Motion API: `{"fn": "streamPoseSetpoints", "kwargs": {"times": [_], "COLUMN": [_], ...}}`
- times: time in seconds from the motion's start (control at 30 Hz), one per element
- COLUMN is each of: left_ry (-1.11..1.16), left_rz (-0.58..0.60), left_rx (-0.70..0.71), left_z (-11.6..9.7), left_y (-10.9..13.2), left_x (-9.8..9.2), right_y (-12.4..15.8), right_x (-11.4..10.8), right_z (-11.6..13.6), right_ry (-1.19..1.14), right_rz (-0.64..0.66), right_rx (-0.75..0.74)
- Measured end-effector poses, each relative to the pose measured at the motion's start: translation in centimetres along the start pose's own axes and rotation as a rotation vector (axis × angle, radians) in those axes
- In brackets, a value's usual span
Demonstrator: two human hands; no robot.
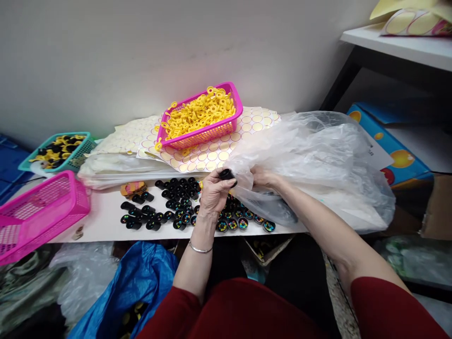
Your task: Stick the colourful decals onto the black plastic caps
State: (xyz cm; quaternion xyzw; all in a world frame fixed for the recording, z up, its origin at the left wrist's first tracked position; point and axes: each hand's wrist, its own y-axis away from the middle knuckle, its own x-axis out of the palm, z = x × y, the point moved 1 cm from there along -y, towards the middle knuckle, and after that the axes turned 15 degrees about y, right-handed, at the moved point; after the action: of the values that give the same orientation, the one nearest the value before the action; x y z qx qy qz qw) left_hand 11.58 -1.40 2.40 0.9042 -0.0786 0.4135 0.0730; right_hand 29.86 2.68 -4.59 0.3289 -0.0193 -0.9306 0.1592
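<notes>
My left hand (214,193) is closed in a pinch on a small black tube (226,175), held just above the white board (106,226). My right hand (263,178) reaches into the mouth of a large clear plastic bag (318,160); its fingers are hidden by the plastic. Below my left hand lie several black tubes (176,190), some lying down, some upright with coloured beads showing in their ends (233,223). A bracelet sits on my left wrist.
A pink basket of yellow rings (201,115) rests on sheets of round stickers (212,153). A teal basket (58,150) with black and yellow parts stands far left. An empty pink basket (38,212) overhangs the board. Blue bag (141,278) below. Shelf (399,47) at right.
</notes>
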Motion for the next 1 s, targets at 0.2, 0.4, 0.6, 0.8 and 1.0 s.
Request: {"fn": "streamPoseSetpoints", "kwargs": {"times": [0.2,0.4,0.6,0.8,1.0], "left_ry": [-0.025,-0.434,-0.564,-0.549,-0.577], "left_rz": [-0.028,-0.056,0.155,0.227,0.237], "left_rx": [0.010,0.422,0.396,0.205,0.154], "left_z": [-0.3,-0.5,1.7,4.5,5.6], "left_y": [0.2,3.4,7.7,8.7,9.3], "left_x": [-0.5,0.1,1.4,0.2,-0.6], "right_y": [4.8,10.2,15.1,17.7,18.5], "right_x": [-2.6,-3.1,-2.3,-1.3,-0.3], "right_z": [-0.1,2.6,6.3,7.7,8.8], "right_ry": [-0.438,-0.475,-0.296,0.130,0.743], "right_rz": [-0.072,-0.253,-0.384,-0.438,-0.433], "right_rx": [0.068,0.021,-0.187,-0.299,-0.456]}}
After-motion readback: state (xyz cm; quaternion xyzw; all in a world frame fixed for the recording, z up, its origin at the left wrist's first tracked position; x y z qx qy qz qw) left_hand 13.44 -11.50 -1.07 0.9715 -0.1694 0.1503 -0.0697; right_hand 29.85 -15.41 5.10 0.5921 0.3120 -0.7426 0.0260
